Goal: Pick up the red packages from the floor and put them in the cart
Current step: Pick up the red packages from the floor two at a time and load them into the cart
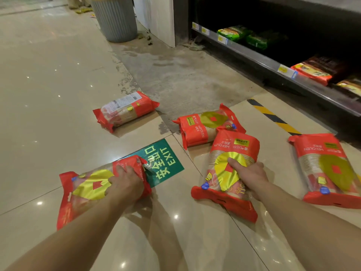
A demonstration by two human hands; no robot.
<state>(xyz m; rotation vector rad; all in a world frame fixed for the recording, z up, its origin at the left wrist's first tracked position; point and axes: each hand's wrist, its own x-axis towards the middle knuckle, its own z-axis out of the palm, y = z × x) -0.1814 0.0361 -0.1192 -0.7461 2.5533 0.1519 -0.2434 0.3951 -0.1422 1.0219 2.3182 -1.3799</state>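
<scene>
we see five red packs, all down on the floor (pixel 48 94).

left hand (pixel 125 184): it grips pack 1 (pixel 88 189) at the far end, with the fingers curled over the top of the wrapper. pack 1 lies flat on the tile with the yellow disc print up. its far end covers the near corner of the green exit sign (pixel 166 163).

right hand (pixel 249 176): it grips pack 2 (pixel 232 151) near the middle, with the fingers curled onto the yellow disc print. the near seam of pack 2 rests on the tile. its far end overlaps pack 3 (pixel 201 130) in our view; we cannot tell whether the two touch.

free packs:
- pack 3 lies just beyond pack 2, at the edge of the bare concrete patch (pixel 175 75).
- pack 4 (pixel 125 111) lies alone beyond the sign, label side up, on the border between tile and concrete.
- pack 5 (pixel 328 169) lies flat to the right of our right hand, apart from pack 2, print up.

surroundings: black and yellow tape (pixel 273 116) runs on the floor along the foot of the shelf (pixel 293 79). the shelf carries green bags (pixel 242 35) and an orange bag (pixel 312 73). a grey ribbed bin (pixel 115 18) stands well beyond pack 4.
</scene>
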